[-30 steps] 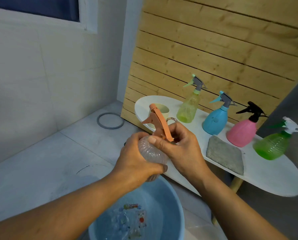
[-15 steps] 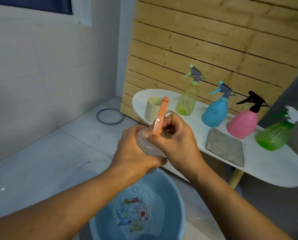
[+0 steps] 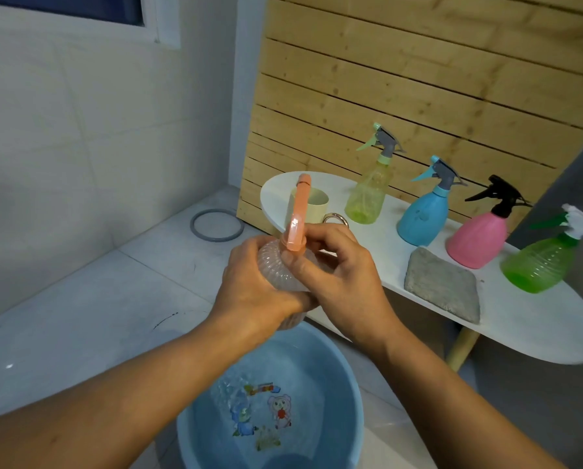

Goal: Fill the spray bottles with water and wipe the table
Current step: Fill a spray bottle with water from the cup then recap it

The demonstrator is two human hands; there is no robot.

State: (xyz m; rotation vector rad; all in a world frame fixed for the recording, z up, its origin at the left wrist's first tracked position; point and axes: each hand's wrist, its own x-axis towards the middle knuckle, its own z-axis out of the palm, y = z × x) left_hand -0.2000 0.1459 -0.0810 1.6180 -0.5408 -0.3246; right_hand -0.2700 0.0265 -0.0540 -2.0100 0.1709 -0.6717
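Note:
My left hand (image 3: 252,289) grips the ribbed body of a clear spray bottle (image 3: 276,269) above a blue basin (image 3: 337,374) that holds water. My right hand (image 3: 340,275) pinches the collar of the bottle's orange spray head (image 3: 298,214), whose nozzle points away from me. On the white oval table (image 3: 520,326) stand a yellow-green bottle (image 3: 368,194), a blue bottle (image 3: 425,214), a pink bottle (image 3: 478,236) and a green bottle (image 3: 540,262). A grey cloth (image 3: 442,286) lies flat on the table in front of them.
A cream cup (image 3: 312,206) stands at the table's left end, with a metal ring (image 3: 335,219) beside it. A grey rubber ring (image 3: 217,225) lies on the tiled floor by the wall. Wooden slats back the table. One wooden table leg (image 3: 461,348) shows below.
The orange spray head has turned about the bottle's neck under my right hand, from pointing left to pointing away. Both hands and the bottle stay over the basin.

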